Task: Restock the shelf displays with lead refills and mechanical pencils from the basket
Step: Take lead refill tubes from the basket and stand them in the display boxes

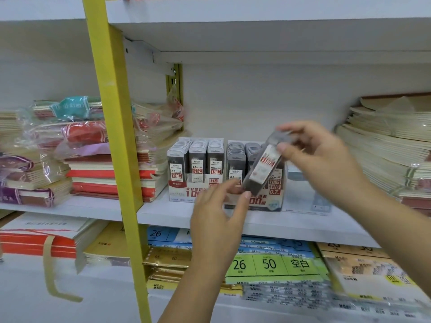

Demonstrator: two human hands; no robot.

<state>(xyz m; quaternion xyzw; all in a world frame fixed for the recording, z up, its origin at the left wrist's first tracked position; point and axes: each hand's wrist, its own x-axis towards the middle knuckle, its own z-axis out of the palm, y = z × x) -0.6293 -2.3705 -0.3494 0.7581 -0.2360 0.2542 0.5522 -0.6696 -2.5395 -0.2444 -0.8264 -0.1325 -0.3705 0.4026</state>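
Both hands share one lead refill case [262,170], a slim dark box with a red and white label, which hangs tilted between them just in front of the shelf [163,213]. The right hand [319,159] pinches the upper end, thumb on the near face and fingers curled over the cap. The left hand [217,217] pinches the lower end between thumb and forefinger, with its back turned to the camera. Holding both ends looks like a way to steer the case, probably to swing it upright with the label facing forward so it matches the ones already stocked. Just behind the left fingertips stands the 0.7 display box [276,194], with rows of the same cases upright in it. Its front right corner is hidden by the held case, so I cannot tell whether a slot is free there. That box is most likely where this case goes, though the size on its label is too blurred to read. Further left of the left hand sits the 0.5 display box [186,192], which looks full. Stacks of notebooks [384,155] lie beyond the right hand. Neither the basket nor any pencils are in view.
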